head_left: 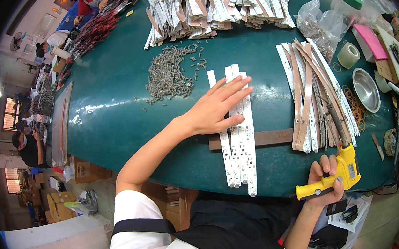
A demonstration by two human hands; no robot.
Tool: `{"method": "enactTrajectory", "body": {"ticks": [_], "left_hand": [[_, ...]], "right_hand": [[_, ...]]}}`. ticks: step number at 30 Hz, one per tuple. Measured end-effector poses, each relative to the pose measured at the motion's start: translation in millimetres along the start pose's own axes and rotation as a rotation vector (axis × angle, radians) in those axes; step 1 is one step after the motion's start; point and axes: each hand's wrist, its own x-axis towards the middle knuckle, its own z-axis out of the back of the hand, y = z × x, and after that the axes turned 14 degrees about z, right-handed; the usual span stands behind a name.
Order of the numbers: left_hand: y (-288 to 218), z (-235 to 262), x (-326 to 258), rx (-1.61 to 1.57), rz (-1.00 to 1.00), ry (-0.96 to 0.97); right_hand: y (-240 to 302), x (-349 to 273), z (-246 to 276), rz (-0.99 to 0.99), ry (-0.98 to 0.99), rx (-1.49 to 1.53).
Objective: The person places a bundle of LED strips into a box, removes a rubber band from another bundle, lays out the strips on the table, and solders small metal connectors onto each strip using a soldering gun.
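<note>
My left hand [215,107] lies flat with its fingers spread over a small bundle of white LED circuit strips [242,160]. The strips lie lengthwise, their near ends close to the table's front edge. Beneath them, a flat brown bar [276,138] runs crosswise. At the right, my right hand [325,171] is wrapped round the handle of a yellow pistol-grip tool [350,164]. Its long dark barrel points up and away over a loose heap of white and brown strips [304,99]. Whether the barrel touches them I cannot tell.
Small metal parts [171,73] form a pile left of my hand on the green table [111,130]. Many strips [217,5] are stacked at the back. A metal bowl [366,89], rubber bands [353,109] and a tape roll [348,55] sit right. Other people work at left.
</note>
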Motion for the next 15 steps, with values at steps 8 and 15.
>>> {"method": "enactTrajectory", "body": {"ticks": [8, 15], "left_hand": [[5.4, -4.7, -9.8, 0.063, 0.06, 0.055], [-32.6, 2.7, -13.5, 0.064, 0.058, -0.02]], "right_hand": [[1.9, 1.7, -1.2, -0.002, -0.002, -0.023], [1.7, 1.0, -1.5, -0.005, -0.001, -0.021]]}}
